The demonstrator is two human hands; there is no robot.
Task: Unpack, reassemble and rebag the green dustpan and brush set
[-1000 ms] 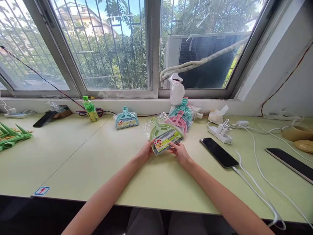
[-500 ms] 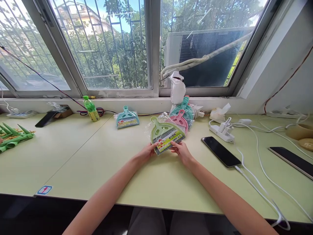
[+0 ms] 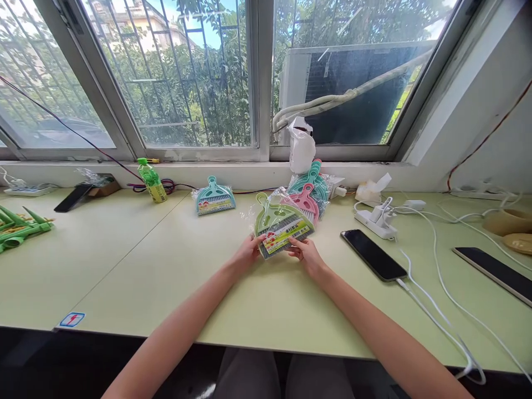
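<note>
A green mini dustpan and brush set (image 3: 274,215) in a clear plastic wrapper, with a yellow label across its bristles, is held tilted above the table. My left hand (image 3: 250,249) grips its lower left corner, thumb on the front. On the lower right edge, my right hand (image 3: 306,253) pinches the label side, its other fingers partly hidden behind. Just behind lie a pink dustpan set (image 3: 306,200) and several teal ones (image 3: 318,185), overlapping in their wrappers. Another teal dustpan set (image 3: 214,198) lies apart to the left, near the wall.
On the right, a black phone (image 3: 374,255) lies beside a white power strip (image 3: 376,220) and loose cables; another dark device (image 3: 494,271) is farther right. A green bottle (image 3: 152,182) stands at the back left. Green pointed pieces (image 3: 25,228) lie at the far left of the table (image 3: 166,288).
The view has shifted slightly. Both hands keep hold of the green dustpan set, which stays in nearly the same place and tilt.
</note>
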